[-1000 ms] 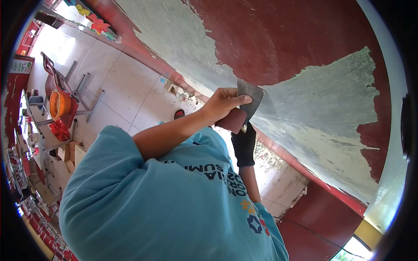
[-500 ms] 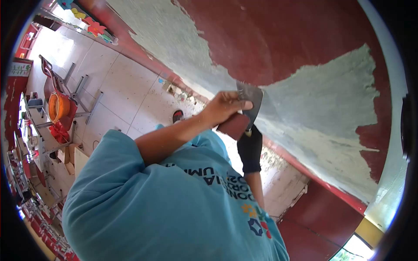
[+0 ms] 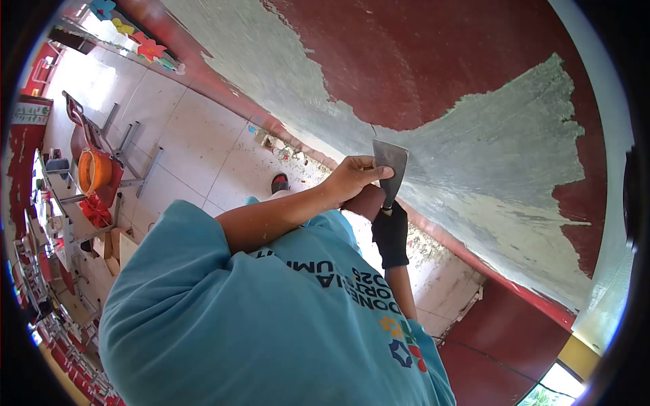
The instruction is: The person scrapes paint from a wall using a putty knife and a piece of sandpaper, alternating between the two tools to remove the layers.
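Observation:
A putty knife (image 3: 393, 162) with a wide grey metal blade is held up in front of the wall. My right hand (image 3: 391, 237), in a black glove, is closed at its lower end, and the handle is mostly hidden. My bare left hand (image 3: 359, 177) pinches the side of the blade, thumb on its face. A reddish-brown flat piece (image 3: 365, 201), perhaps sandpaper, hangs under my left fingers; I cannot tell how it is held. The wall (image 3: 501, 142) behind shows bare grey plaster bordered by ragged red paint (image 3: 420, 61).
Paint chips and debris (image 3: 291, 154) lie along the foot of the wall on the tiled floor (image 3: 196, 135). To the left stands a chair (image 3: 112, 179) with an orange bucket (image 3: 95, 172) on it. Desks and cardboard boxes are beyond it.
Both hands and the putty knife have shifted slightly down in the view. The blade has turned, and more of its face shows. My left thumb remains on it.

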Action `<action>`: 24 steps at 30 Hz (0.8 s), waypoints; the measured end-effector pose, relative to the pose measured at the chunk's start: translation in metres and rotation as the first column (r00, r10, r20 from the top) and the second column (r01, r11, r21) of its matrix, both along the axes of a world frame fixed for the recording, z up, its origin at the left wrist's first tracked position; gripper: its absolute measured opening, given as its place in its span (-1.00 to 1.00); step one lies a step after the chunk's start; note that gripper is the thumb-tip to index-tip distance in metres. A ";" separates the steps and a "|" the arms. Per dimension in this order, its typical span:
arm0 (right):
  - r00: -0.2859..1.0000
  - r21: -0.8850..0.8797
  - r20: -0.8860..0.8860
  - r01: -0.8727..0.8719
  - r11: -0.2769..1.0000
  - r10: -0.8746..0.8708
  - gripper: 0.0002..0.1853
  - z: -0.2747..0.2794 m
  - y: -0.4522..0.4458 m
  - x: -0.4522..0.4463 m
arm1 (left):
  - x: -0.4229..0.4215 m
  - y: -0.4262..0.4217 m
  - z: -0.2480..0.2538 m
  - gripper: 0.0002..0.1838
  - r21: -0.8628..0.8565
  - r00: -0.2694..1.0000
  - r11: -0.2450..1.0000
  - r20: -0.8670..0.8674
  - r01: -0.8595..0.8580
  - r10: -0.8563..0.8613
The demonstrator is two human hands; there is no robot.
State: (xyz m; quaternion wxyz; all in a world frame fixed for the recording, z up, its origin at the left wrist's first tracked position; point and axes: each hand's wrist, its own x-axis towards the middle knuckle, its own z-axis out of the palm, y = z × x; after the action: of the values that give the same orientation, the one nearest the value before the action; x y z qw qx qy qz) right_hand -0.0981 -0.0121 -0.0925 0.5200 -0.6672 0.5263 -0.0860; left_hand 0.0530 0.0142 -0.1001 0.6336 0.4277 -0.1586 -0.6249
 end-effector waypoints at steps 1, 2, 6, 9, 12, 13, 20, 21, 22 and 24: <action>1.000 -0.003 0.006 0.001 1.000 -0.001 -0.84 0.010 -0.004 0.009 | 0.008 -0.001 0.014 -0.83 -0.003 1.000 1.000 0.006 0.001 -0.001; 0.995 -0.074 0.070 -0.067 0.995 0.073 -0.84 0.024 -0.004 0.018 | 0.017 0.002 0.029 -0.83 -0.034 0.996 0.999 -0.082 -0.023 0.020; 0.980 -0.171 0.159 -0.091 0.981 0.119 -0.82 -0.007 0.000 0.016 | 0.014 0.004 0.010 -0.79 0.026 0.999 0.999 -0.041 -0.018 0.019; 0.991 -0.266 0.085 -0.079 0.961 0.105 -0.87 -0.064 0.011 0.013 | 0.016 0.004 -0.032 -0.75 0.043 0.923 0.999 0.385 -0.023 0.005; 0.931 -0.410 0.256 -0.140 0.901 0.261 -0.87 -0.059 -0.002 0.045 | 0.044 0.010 0.017 -0.71 0.062 0.948 0.995 0.314 -0.072 0.048; 0.928 -0.220 0.306 -0.147 0.964 0.212 -0.87 -0.049 -0.001 0.051 | 0.048 0.013 0.023 -0.72 0.105 0.976 0.994 0.220 -0.020 -0.003; 0.911 -0.349 0.301 -0.171 0.921 0.283 -0.83 -0.065 0.011 0.078 | 0.067 0.015 0.023 -0.74 0.161 0.721 0.984 0.691 -0.072 -0.061; 0.893 -0.278 0.344 -0.199 0.940 0.291 -0.86 -0.049 0.016 0.084 | 0.070 0.020 0.033 -0.74 0.183 0.642 0.980 0.761 -0.072 -0.095; 0.899 -0.247 0.338 -0.202 0.948 0.279 -0.86 -0.052 0.030 0.080 | 0.068 0.023 0.032 -0.70 0.172 0.794 0.982 0.607 -0.080 -0.042; 0.867 -0.128 0.476 -0.098 0.987 0.148 -0.91 -0.053 0.031 0.090 | 0.066 0.023 0.020 -0.68 0.181 0.736 0.978 0.675 -0.106 -0.045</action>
State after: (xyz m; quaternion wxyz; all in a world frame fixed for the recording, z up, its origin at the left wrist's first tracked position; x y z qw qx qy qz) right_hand -0.0083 0.0184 -0.1459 0.6055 -0.6818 0.3310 -0.2430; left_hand 0.1190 0.0370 -0.0800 0.4948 0.6914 -0.3046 -0.4293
